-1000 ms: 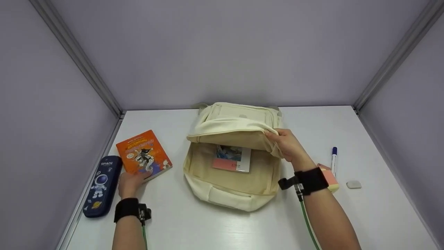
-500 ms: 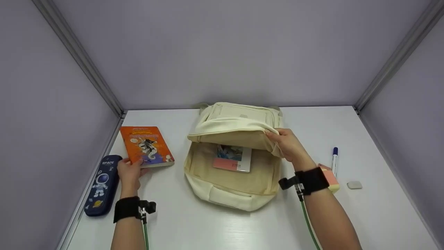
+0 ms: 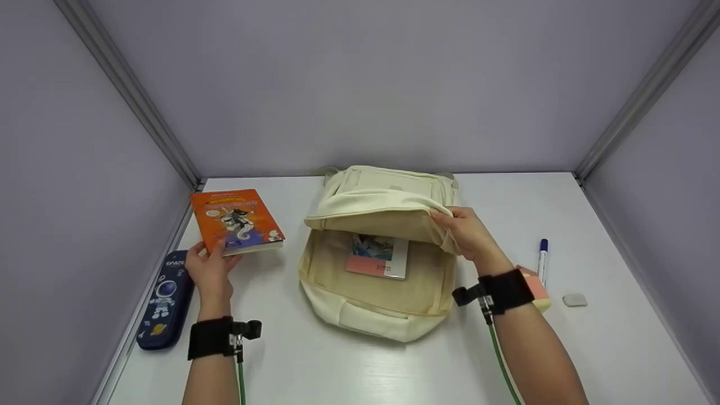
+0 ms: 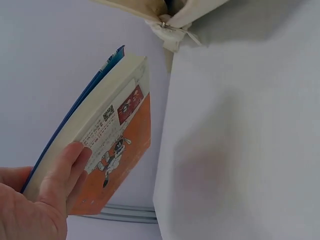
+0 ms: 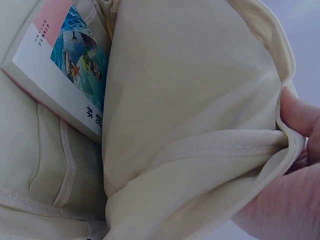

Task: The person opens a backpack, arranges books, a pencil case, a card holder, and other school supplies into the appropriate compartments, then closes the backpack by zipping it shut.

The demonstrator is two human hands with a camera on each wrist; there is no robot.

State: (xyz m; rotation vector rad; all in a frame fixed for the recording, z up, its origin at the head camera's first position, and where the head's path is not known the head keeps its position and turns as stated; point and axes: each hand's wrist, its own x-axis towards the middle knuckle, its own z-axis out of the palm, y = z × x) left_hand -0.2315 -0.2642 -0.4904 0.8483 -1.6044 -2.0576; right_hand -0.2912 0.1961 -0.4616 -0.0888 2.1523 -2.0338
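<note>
The cream backpack (image 3: 382, 264) lies flat in the middle of the white surface (image 3: 349, 365), its front flap lifted so the inside shows. The right hand (image 3: 467, 233) pinches the raised edge of that flap at its right corner, fingers curled round the fabric and holding the mouth open. Inside the backpack lies a white-and-pink book (image 3: 377, 256), flat against the lining and partly under the flap. To the left of the backpack, the orange book (image 3: 236, 221) is lifted clear of the surface and tilted, and the left hand (image 3: 211, 270) grips its near corner, thumb on the cover and fingers closed underneath. Just left of that hand a dark blue pencil case (image 3: 165, 301) lies along the surface edge. Right of the backpack lie a pen (image 3: 541, 260) and, smallest, an eraser (image 3: 574, 300).
</note>
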